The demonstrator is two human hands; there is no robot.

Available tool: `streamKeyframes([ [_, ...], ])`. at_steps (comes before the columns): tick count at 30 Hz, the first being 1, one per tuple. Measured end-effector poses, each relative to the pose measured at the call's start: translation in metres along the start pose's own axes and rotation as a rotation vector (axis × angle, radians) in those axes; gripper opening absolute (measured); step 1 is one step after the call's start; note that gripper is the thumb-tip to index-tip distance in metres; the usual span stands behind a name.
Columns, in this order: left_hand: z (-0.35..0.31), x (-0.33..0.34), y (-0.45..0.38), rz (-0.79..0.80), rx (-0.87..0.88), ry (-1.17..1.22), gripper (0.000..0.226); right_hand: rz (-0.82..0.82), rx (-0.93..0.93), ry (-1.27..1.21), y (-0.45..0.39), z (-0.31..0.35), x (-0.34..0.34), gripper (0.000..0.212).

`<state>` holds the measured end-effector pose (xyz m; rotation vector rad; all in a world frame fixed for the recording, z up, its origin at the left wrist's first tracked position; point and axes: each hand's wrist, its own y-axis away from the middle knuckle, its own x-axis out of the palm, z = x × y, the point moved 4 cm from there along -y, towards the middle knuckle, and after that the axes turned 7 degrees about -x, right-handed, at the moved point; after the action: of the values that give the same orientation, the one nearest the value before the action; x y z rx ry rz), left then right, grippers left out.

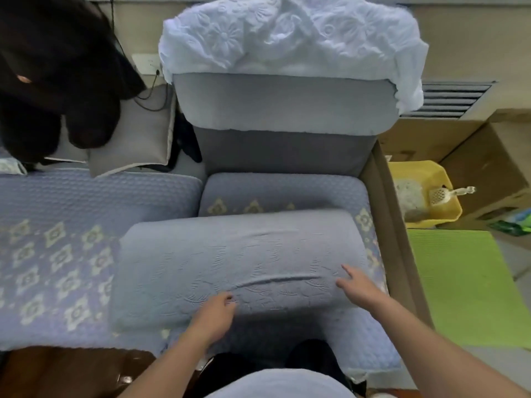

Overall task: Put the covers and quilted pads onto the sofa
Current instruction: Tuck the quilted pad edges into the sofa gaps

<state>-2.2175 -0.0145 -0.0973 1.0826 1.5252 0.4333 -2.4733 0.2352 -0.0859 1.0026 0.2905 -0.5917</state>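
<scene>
1. Blue-grey quilted cloth covers a cushion (pixel 241 265) that lies across the right-hand sofa seat (pixel 283 188), at the centre of the view; its stitching shows a leaf-like pattern and one long crease runs across it.
2. At about 6 o'clock the left hand (pixel 214 314) rests on the cushion's near edge with its fingers (pixel 228 297) curled, seemingly pinching the cloth, though the grip itself is not clear.
3. At about 4 o'clock the right hand (pixel 359 287) lies on the cushion's near right corner, fingers (pixel 349 270) straight and spread, gripping nothing.
4. Under the cushion the seat wears a lilac quilted pad (pixel 365 225) with pale flower motifs, showing at 12 and 3 o'clock of the cushion.
5. At 9 o'clock a second quilted pad (pixel 57 242) of the same pattern covers the neighbouring seat.
6. At 12 o'clock stands the grey backrest (pixel 283 110), and a pale blue cover (pixel 287 33) embossed with flowers is bunched over its top.
7. At 10 o'clock a grey pillow (pixel 135 139) leans behind the left seat, beside a dark garment (pixel 57 67) at 11 o'clock.
8. At 3 o'clock, off the sofa, a yellow tray (pixel 425 193) holds a scoop (pixel 448 193); a green mat (pixel 471 282) lies just nearer.
9. No brand, label or writing can be read anywhere.
</scene>
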Motion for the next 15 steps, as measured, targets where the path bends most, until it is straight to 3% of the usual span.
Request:
streamKeyframes([
  [3,0.014,-0.034,-0.014,-0.077,0.08,-0.191,0.055,0.084,0.016,0.202,-0.011,0.005,0.02,0.062],
  [8,0.046,-0.035,-0.05,0.094,0.051,-0.407,0.067,0.063,-0.092,0.411,-0.031,0.051,0.037,0.052],
  [11,0.053,-0.028,-0.062,0.024,0.106,-0.566,0.076,0.005,-0.307,0.495,-0.047,0.085,0.061,0.052],
  [15,0.071,-0.01,-0.047,-0.132,0.168,-0.655,0.086,-0.092,-0.439,0.879,-0.044,0.081,0.114,0.046],
])
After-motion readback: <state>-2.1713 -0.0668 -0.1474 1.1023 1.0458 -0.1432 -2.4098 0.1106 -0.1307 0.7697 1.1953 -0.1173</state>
